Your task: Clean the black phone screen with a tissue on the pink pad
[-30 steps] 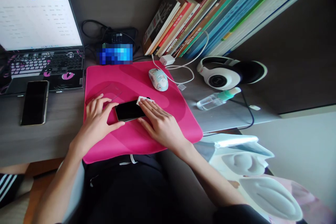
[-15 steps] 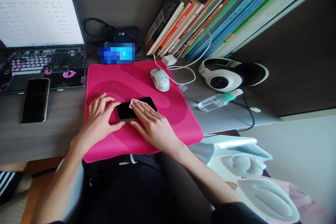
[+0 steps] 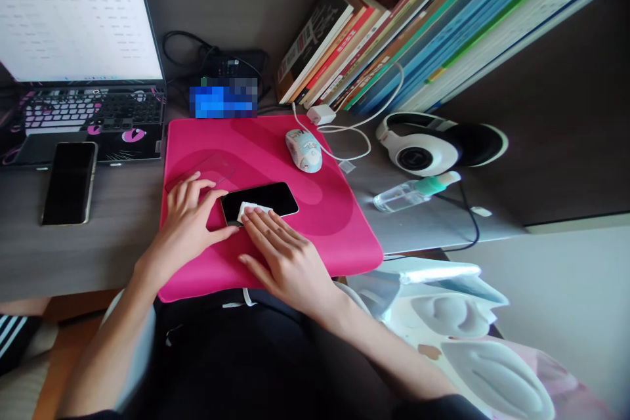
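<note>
A smartphone [image 3: 273, 195] with a dark screen lies face up on the pink desk mat [image 3: 339, 236]. My left hand [image 3: 189, 220] grips its left end between thumb and index finger, the other fingers resting bent on the mat. Under the fingertips of my right hand [image 3: 290, 262] is a folded white wipe [image 3: 243, 211], pressed against the screen near its lower edge; the thumb stands apart, off the phone. Just beyond my left fingers a thin clear sheet [image 3: 216, 167] lies on the mat, partly covered by the hand.
A mouse [image 3: 304, 151] sits at the mat's upper right, beside a white charger cable [image 3: 364, 138]. Further right are headphones [image 3: 423, 147] and a clear spray bottle [image 3: 403, 195]. Left stand a laptop [image 3: 93, 118] and a second phone [image 3: 69, 184]. Books [image 3: 339, 46] lean behind.
My right hand has drawn the wipe toward me, from the middle of the screen to its lower edge. My left hand keeps its hold on the phone's end. The camera view has shifted slightly.
</note>
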Demonstrator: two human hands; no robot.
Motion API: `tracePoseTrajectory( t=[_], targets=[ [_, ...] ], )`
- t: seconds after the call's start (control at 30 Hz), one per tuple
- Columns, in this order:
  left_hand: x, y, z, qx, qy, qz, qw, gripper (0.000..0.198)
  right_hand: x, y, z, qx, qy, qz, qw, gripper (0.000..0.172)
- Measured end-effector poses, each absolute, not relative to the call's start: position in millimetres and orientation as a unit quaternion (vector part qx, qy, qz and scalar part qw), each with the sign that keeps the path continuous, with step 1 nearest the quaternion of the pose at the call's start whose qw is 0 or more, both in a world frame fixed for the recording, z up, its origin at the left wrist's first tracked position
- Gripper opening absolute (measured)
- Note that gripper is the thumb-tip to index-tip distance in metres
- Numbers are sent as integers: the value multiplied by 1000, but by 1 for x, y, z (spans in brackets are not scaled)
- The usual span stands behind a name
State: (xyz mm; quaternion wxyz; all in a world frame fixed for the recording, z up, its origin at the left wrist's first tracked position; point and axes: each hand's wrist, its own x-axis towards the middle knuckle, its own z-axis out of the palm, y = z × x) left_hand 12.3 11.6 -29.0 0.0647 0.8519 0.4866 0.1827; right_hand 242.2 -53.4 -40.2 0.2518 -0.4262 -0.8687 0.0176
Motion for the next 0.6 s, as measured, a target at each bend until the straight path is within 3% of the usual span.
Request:
tracePoseTrajectory(
  t=[0.6],
  targets=[
    [11,14,-29,850,483,194,81,60,213,-22,-37,-429,-867,43,250,61]
  ],
)
